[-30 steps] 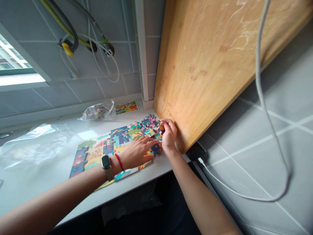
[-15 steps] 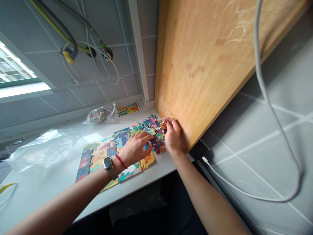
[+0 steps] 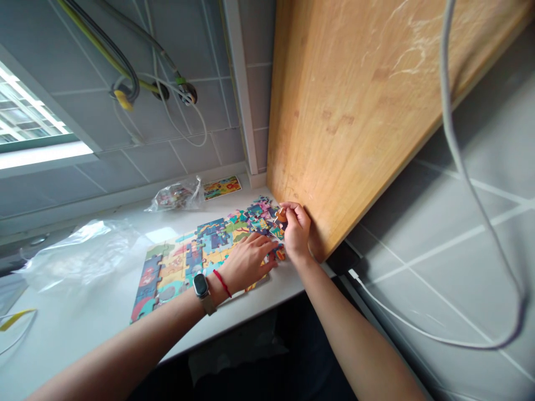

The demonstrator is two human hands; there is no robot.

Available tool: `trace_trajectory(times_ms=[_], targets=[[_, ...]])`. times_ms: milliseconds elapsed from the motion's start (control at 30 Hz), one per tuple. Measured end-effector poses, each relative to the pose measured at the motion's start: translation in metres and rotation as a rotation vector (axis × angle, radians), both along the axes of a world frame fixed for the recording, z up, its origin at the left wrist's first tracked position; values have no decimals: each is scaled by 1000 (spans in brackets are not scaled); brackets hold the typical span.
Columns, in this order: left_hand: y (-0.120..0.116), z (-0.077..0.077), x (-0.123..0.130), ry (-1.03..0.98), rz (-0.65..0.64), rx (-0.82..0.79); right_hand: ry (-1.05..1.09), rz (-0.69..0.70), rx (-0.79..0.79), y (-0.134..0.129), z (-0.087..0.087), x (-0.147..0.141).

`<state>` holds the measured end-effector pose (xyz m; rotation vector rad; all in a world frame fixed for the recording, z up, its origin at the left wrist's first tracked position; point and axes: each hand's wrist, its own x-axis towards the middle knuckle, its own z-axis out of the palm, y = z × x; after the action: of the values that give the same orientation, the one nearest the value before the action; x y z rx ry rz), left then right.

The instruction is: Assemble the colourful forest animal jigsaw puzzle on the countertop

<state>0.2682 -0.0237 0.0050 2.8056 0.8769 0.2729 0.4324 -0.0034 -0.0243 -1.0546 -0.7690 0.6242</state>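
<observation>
A partly joined jigsaw puzzle point(image 3: 170, 266) with colourful animal pictures lies on the white counter. At its right end is a heap of loose puzzle pieces point(image 3: 259, 210). My right hand point(image 3: 297, 228) pinches an orange puzzle piece point(image 3: 281, 214) above the heap, beside the wooden board. My left hand point(image 3: 249, 262), with a watch and a red cord at the wrist, reaches over the puzzle's lower right part. Its fingers are spread, with the tips at the loose pieces, and it hides some of the joined picture.
A large wooden board point(image 3: 334, 122) leans at the right. Behind the puzzle are a clear bag of pieces point(image 3: 178, 195) and a picture card point(image 3: 222, 187). An empty-looking plastic bag point(image 3: 83, 253) lies left. A white cable point(image 3: 426, 337) hangs at the right.
My left hand has moved right and slightly down, towards the loose pieces near my right hand. The right hand still pinches the puzzle piece. The view has shifted slightly.
</observation>
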Motion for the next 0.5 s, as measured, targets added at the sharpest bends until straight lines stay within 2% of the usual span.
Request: trace_trajectory(times_ms=[167, 300, 400, 500], targets=[[2, 1, 1, -73, -11, -47, -92, 3, -17, -1, -1, 2], [-13, 11, -11, -149, -108, -82, -301, 15, -60, 0, -4, 3], [-32, 20, -36, -212, -157, -189, -515, 43, -66, 2, -8, 3], [-47, 24, -76, -219, -75, -267, -642, 54, -69, 4, -12, 2]])
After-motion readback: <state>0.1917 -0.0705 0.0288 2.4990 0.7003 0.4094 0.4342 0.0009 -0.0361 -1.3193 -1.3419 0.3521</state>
